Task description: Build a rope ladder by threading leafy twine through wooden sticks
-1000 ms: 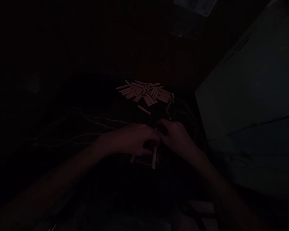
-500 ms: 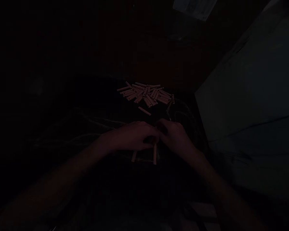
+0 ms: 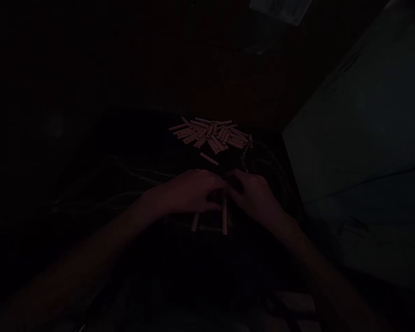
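Observation:
In dim light my left hand (image 3: 193,191) and my right hand (image 3: 254,196) meet at the fingertips over the dark surface. A short wooden stick (image 3: 224,220) juts toward me from beneath my left hand, its upper end between the closed thumb and fingers. To its left a second stick (image 3: 195,222) shows partly below the same hand. Thin cord (image 3: 209,228) seems to run between the near ends of both. The fingers of my right hand are pinched at the stick's far end; what they hold is too dark to make out.
Beyond my hands lies a heap of wooden sticks (image 3: 210,133) with holes in their ends. One loose stick (image 3: 209,159) rests in front of it. Pale cord (image 3: 141,174) trails out to the left. A pale wall (image 3: 359,138) rises on the right.
The view has shifted slightly. Both hands keep nearly the same pose, with the fingertips still together at the stick's far end.

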`<action>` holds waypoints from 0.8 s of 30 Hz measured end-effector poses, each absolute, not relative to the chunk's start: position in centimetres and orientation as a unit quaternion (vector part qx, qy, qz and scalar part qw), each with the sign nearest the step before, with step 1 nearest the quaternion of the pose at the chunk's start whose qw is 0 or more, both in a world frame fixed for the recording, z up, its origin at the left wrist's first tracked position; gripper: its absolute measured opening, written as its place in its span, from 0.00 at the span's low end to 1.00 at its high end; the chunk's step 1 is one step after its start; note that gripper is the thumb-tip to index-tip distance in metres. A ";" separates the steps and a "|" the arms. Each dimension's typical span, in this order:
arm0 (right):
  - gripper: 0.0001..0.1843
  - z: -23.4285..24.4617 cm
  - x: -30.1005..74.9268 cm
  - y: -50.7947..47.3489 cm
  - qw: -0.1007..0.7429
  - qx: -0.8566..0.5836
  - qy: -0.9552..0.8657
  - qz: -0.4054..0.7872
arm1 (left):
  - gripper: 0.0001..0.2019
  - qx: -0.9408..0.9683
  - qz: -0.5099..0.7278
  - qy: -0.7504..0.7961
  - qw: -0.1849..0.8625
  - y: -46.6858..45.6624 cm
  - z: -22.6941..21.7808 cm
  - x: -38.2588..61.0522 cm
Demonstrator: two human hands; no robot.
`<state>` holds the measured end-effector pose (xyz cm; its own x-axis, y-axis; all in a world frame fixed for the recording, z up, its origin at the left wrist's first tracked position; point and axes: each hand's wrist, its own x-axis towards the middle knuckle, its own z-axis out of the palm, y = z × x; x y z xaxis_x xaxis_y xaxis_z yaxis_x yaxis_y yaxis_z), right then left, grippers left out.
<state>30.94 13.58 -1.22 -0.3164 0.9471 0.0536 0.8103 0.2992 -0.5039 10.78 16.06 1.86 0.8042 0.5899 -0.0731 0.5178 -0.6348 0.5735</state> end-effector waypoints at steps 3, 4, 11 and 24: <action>0.10 -1.3 30.9 13.6 0.178 -0.551 -0.792 0.194 | 0.04 0.906 0.061 0.304 0.289 16.2 1.7 10.7; 0.10 -1.3 30.9 13.6 0.180 -0.550 -0.792 0.193 | 0.04 0.907 0.061 0.303 0.286 16.2 1.7 10.7; 0.10 -1.5 30.9 13.5 0.193 -0.546 -0.791 0.197 | 0.04 0.909 0.056 0.306 0.279 16.2 1.7 10.7; 0.09 -1.6 30.6 13.4 0.203 -0.550 -0.789 0.185 | 0.05 0.908 0.046 0.316 0.271 16.2 2.0 10.6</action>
